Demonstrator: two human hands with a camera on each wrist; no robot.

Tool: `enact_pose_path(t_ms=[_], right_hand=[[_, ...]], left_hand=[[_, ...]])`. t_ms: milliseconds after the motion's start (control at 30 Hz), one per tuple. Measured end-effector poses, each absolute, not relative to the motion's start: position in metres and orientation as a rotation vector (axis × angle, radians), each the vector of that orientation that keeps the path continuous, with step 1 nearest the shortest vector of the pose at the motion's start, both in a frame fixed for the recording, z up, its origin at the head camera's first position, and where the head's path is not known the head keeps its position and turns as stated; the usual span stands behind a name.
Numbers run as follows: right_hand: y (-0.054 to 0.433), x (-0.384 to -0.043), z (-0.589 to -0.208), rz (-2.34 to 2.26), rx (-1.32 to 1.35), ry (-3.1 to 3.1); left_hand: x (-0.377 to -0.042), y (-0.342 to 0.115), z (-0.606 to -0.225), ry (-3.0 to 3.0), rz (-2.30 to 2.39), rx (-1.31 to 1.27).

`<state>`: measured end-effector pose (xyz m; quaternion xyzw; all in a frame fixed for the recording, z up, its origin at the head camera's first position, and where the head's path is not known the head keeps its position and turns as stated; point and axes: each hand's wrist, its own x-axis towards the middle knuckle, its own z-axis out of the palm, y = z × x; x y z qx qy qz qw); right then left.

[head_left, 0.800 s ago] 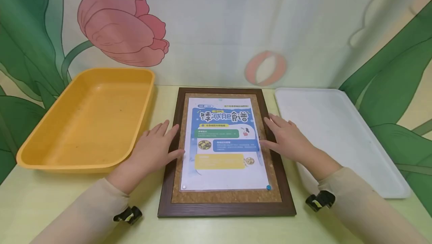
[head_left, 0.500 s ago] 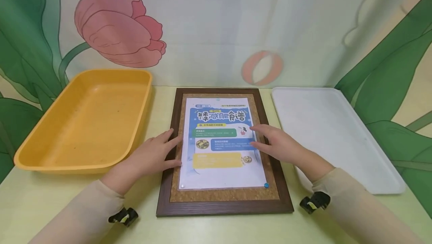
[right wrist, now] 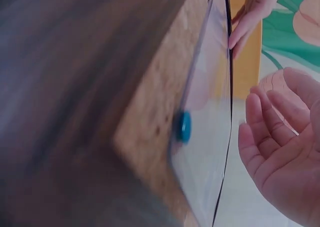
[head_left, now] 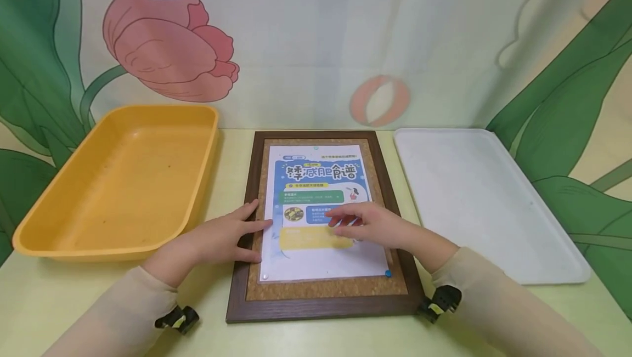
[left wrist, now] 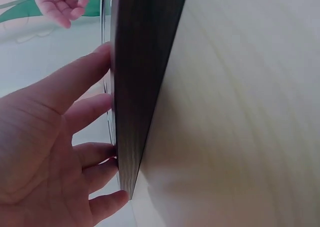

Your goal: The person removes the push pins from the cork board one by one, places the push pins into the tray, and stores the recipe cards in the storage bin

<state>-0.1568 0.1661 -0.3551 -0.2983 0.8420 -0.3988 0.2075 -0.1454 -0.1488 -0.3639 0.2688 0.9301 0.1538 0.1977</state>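
Observation:
A cork board [head_left: 326, 291] in a dark wooden frame [head_left: 321, 309] lies flat on the table. Pinned on it is a printed paper poster [head_left: 306, 268] in blue, green and yellow. A teal pushpin [head_left: 388, 273] marks its lower right corner; a clear one [head_left: 265, 277] is at the lower left. My left hand [head_left: 217, 239] rests along the frame's left side, fingers spread, fingertips on the frame and the sheet's edge. Above the poster's middle my right hand [head_left: 377, 226] hovers with loosely bent fingers and holds nothing. In the right wrist view, that hand [right wrist: 285, 147] is apart from the sheet.
On the left stands a deep yellow tray [head_left: 99, 250], its right rim close by my left forearm. A shallow white tray [head_left: 474, 198] lies on the right, partly behind my right arm. Behind the table hangs a printed cloth [head_left: 296, 44] with flowers and leaves.
My right hand has moved left from the frame's right side to over the poster's middle. The left hand has slid a little nearer along the left side. The board has stayed in place.

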Motion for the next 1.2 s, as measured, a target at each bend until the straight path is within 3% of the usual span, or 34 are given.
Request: enact_pose_path(t_ms=[1200], right_hand=[[0.07,-0.152,-0.371,-0.897,-1.003,2.105]], left_hand=[[-0.143,-0.149,-0.36,2.619,0.417,0.824]])
